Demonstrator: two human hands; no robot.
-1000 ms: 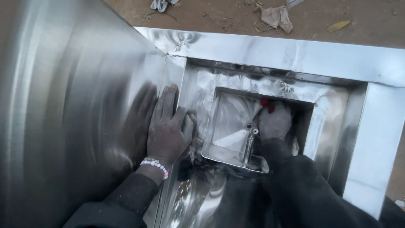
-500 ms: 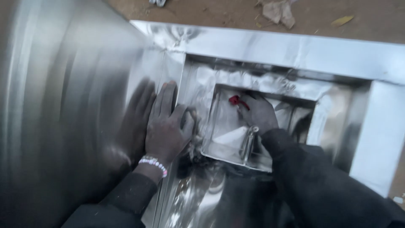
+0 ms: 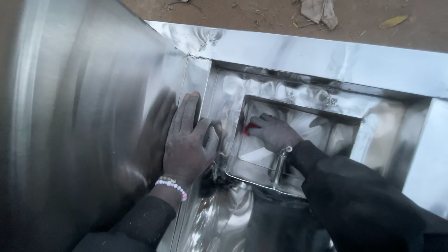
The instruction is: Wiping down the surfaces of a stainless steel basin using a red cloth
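The left hand (image 3: 186,144) is laid flat and open on the steel panel (image 3: 84,116), with the fingers (image 3: 185,112) extended upward along the vertical fold of the sheet. Nothing is gripped by it; the palm is pressed against the metal. A bead bracelet (image 3: 171,185) is worn at the wrist just below the hand, and a dark sleeve is seen below that. A dim reflection of the hand is shown in the panel immediately to its left.

The right hand (image 3: 274,132) is placed inside the recess (image 3: 303,121), a square sunken box formed in the steel to the right of the left hand. A small red object (image 3: 250,129) is pinched at the fingertips of this hand, closed between them and held against the left inner wall of the recess. Its kind cannot be told. A short metal post (image 3: 279,164) stands just below the right wrist, on the recess floor. The right forearm is covered by a dark sleeve reaching down and to the right.

A flat steel rim (image 3: 326,56) runs above both hands. Beyond the rim, bare ground (image 3: 261,14) is seen, with a crumpled rag (image 3: 320,10) and a dry leaf (image 3: 394,21) lying on it, well apart from the hands.
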